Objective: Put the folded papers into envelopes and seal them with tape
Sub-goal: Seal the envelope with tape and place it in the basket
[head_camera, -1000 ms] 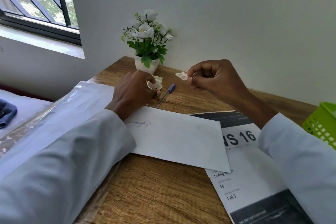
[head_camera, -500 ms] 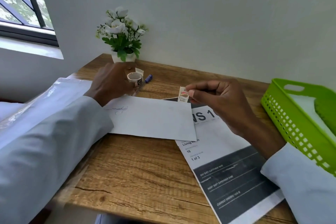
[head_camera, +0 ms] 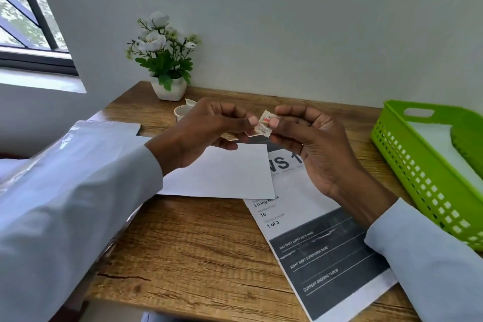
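Right hand [head_camera: 311, 149] pinches stamp [head_camera: 264, 127]; left hand [head_camera: 209, 133] fingertips meet its edge, apparently pinching too. Envelope [head_camera: 224, 172] on table [head_camera: 196, 248] below hands, tape roll [head_camera: 182, 111] behind left hand.

desk [head_camera: 198, 251]: grained matt wood | basket [head_camera: 407, 165]: glossy plastic | envelope [head_camera: 224, 172]: matt paper

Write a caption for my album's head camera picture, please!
Both hands, left hand and right hand, pinch a small stamp above a white envelope.
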### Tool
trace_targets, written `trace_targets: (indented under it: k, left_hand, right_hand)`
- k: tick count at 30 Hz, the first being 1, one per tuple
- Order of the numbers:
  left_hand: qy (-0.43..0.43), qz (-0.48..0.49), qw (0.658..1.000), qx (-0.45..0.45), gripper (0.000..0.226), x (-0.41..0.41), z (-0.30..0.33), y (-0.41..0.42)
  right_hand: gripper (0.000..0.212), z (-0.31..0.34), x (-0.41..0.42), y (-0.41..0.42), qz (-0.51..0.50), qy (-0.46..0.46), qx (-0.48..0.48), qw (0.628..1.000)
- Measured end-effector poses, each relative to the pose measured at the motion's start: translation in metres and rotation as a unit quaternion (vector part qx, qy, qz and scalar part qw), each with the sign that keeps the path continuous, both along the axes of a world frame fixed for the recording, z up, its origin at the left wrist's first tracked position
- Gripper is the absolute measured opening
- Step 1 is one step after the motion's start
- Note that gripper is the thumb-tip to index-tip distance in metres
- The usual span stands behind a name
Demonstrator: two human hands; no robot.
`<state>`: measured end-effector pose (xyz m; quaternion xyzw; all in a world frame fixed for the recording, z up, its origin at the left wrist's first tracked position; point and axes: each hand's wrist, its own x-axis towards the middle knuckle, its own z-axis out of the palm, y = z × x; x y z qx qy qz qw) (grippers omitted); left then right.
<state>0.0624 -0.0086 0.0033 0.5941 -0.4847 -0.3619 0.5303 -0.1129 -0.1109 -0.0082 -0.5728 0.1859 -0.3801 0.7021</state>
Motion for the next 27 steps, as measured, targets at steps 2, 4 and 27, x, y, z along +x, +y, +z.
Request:
trace_targets:
  k: [2, 4, 27]
  left_hand:
    - [-0.001, 0.010, 1.000, -0.002, 0.026, 0.002, 0.001, -0.002]
    - [-0.023, 0.014, 1.000, -0.001, 0.023, 0.002, 0.002, -0.002]
    - [-0.263, -0.024, 0.963, 0.050, 0.009, 0.003, 0.009, -0.014]
  right_hand:
    - [0.027, -0.001, -0.003, -0.001, 0.002, 0.025, 0.003, 1.000]
    - [0.027, -0.002, -0.005, -0.002, 0.002, 0.047, 0.005, 0.999]
    - [0.026, 0.012, -0.011, -0.006, -0.059, 0.125, -0.215, 0.967]
